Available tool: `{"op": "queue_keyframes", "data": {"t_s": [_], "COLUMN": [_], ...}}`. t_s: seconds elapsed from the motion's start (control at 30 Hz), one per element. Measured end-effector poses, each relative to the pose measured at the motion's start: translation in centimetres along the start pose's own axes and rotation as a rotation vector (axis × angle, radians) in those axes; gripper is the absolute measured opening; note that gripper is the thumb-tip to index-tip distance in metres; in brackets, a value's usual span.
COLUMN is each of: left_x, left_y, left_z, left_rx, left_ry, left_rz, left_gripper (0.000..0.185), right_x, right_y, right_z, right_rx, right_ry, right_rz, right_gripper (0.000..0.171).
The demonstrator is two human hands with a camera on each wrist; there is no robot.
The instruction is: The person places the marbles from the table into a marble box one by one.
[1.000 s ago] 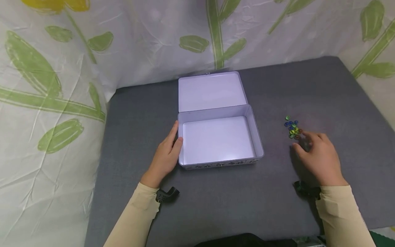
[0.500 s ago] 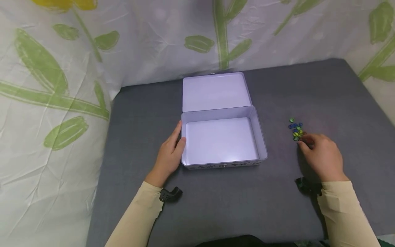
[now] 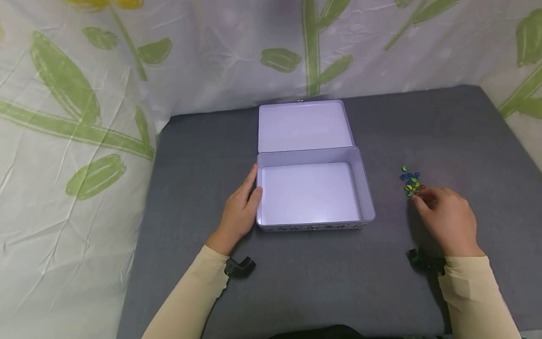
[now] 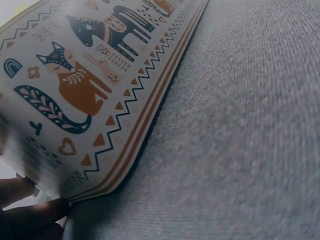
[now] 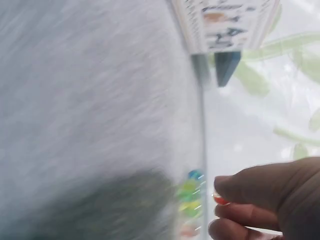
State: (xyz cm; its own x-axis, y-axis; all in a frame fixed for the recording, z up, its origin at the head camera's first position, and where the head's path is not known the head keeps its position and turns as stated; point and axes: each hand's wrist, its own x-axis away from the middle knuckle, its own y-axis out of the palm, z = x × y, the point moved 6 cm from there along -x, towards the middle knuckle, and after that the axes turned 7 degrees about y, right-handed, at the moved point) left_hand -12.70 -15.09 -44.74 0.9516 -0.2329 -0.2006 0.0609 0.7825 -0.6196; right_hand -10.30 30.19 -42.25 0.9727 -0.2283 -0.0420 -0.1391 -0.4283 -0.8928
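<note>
An open white tin box (image 3: 315, 226) with its lid (image 3: 305, 126) laid back sits mid-table, nothing inside. My left hand (image 3: 254, 183) rests with straight fingers against the box's left wall; in the left wrist view its fingertips (image 4: 30, 215) touch the patterned wall (image 4: 85, 85) near a corner. A small heap of coloured beads (image 3: 410, 179) lies right of the box. My right hand (image 3: 419, 197) is at the near end of the heap. In the right wrist view its thumb and fingers (image 5: 250, 187) pinch a small red bead (image 5: 221, 200) beside the other beads (image 5: 190, 192).
The grey cloth table (image 3: 203, 150) is backed and flanked by a white curtain with green leaves (image 3: 84, 117). Bare grey surface lies left of the box, in front of it, and beyond the beads toward the right edge (image 3: 508, 132).
My right hand has drawn its spread fingers together at the near end of the bead heap. The left hand stays against the box. The head view has drifted slightly.
</note>
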Motion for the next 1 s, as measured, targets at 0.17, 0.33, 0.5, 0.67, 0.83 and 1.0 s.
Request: {"op": "queue_keyframes", "data": {"t_s": [0.17,0.33,0.5,0.67,0.83,1.0], "left_x": [-0.3,-0.8,-1.2,-1.7,-2.2,-2.4], "left_y": [0.2,0.5,1.2,1.8,2.2,2.6], "left_z": [0.1,0.0,-0.1,0.1,0.4,0.3], "left_rx": [0.014,0.021,0.020,0.026,0.022,0.016], "left_ry": [-0.005,-0.007,-0.003,0.009,0.010,0.007], "left_rz": [0.016,0.033,0.048,0.057,0.066,0.063], "left_gripper": [0.059,0.059,0.059,0.059,0.059,0.059], "right_x": [-0.9,-1.9,-3.0,-4.0,-4.8,-5.3], "right_y": [-1.4,-2.4,-3.0,-3.3,-3.7,-3.5], "right_z": [-2.1,-5.0,-8.0,-11.0,-14.2,-17.0], "right_rx": [-0.051,-0.077,-0.099,-0.118,-0.136,-0.133], "right_ry": [-0.074,-0.136,-0.177,-0.240,-0.351,-0.419], "right_rz": [0.061,0.063,0.056,0.077,0.126,0.107], "right_gripper": [0.023,0.023,0.021,0.019,0.015,0.016]}}
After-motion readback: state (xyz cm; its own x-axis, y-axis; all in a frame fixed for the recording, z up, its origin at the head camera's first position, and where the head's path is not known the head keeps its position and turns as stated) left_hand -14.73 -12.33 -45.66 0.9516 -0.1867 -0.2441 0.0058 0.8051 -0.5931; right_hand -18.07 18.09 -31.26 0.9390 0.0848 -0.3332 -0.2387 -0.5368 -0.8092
